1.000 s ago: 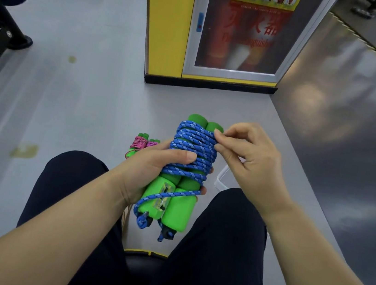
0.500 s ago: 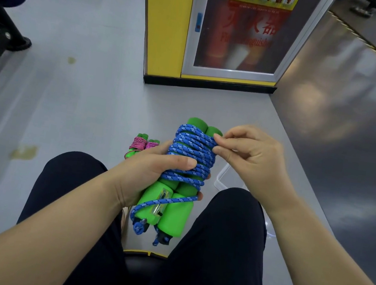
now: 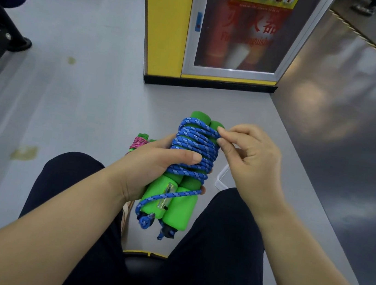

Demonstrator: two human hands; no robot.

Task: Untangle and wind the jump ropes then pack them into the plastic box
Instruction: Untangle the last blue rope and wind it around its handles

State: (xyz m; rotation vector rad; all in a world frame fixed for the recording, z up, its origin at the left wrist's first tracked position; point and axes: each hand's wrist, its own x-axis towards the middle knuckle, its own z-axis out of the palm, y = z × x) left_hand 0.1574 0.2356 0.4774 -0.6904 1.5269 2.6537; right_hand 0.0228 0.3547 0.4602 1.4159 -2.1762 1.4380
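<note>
Well above open floor (image 3: 86, 104), left hand (image 3: 154, 165) grips wound jump rope (image 3: 194, 144); right hand (image 3: 253, 158) pinches its top edge coil.

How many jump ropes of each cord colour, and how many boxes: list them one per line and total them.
Blue-cord jump rope: 1, gripped by the left hand, its coil pinched by the right hand
Pink-cord jump rope: 1, beyond the left hand
Clear plastic box: 1, only a corner shows
Total: 3
</note>
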